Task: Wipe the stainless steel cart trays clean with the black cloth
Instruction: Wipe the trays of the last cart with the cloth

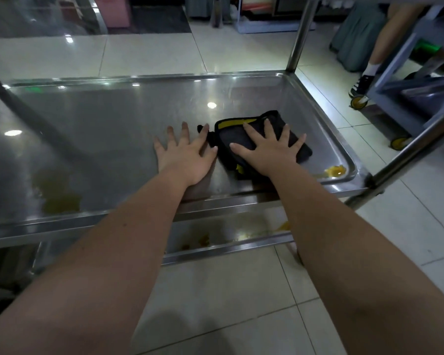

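Two bare forearms (108,252) reach up from the bottom edge over a steel cart's tray (113,139), a wide, shallow, rimmed pan that fills most of the view. Beneath it the lower tray (223,234) shows through the gap, spotted with yellow-brown drips (203,240).

The cloth (232,134), black with yellow trim and folded into a pad, lies flat on the tray's right half, towards the front right corner. The right hand (269,149) lies on top of it, palm down, fingers straight and spread, pressing rather than gripping. The left hand (187,155) lies flat on bare steel just beside the cloth, fingers likewise spread, holding nothing.

The cloth looks soft, light and limp. It would likely bunch or unfold if pushed by a corner, so a flat palm over its middle seems the surest hold. The polished steel looks slick, and the pad should glide easily.

A dull yellowish stain (59,198) at the tray's front left looks not yet wiped. Nor does a bright yellow spill (335,171) in the front right corner, where the raised rim may trap residue.

A post (300,34) rises at the far right corner and a slanted bar (408,152) crosses on the right; either may cut short a wide sweep. A second cart (405,80) and a person's leg (379,47) stand well apart on the tiled floor (151,55).
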